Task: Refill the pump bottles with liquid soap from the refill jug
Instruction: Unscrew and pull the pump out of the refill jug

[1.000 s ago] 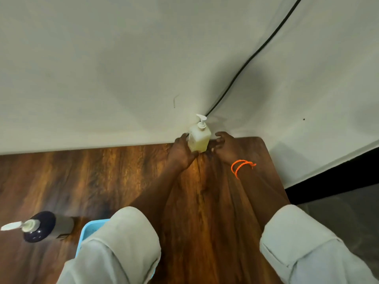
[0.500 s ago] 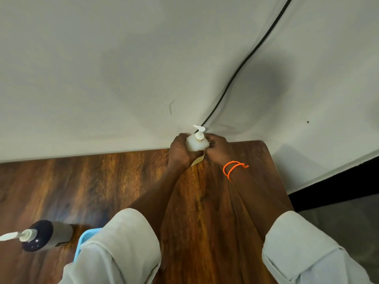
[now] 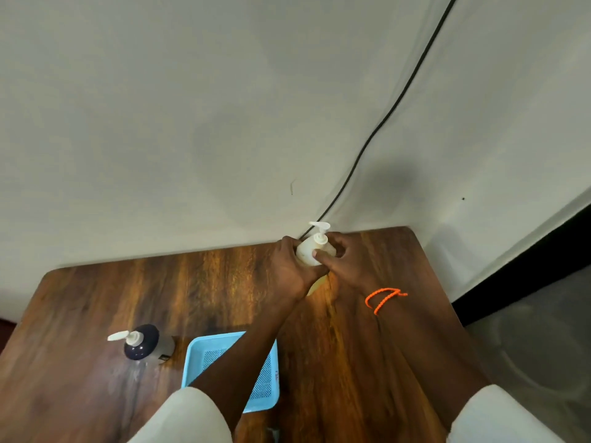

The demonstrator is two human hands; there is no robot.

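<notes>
Pale plastic pump bottle (image 3: 311, 251) at far table (image 3: 128, 302) edge — left hand (image 3: 289, 266) wrapped round body, right hand (image 3: 343, 262) closed at shoulder. Probably light, slick; best held low, clear of pump.

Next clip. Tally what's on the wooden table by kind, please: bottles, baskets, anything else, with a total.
Pump bottles: 2, a pale bottle held by the left hand and right hand at the far edge, and a dark bottle standing near the left side.
Baskets: 1, a blue basket.
No refill jug is in view.
Total: 3
</notes>
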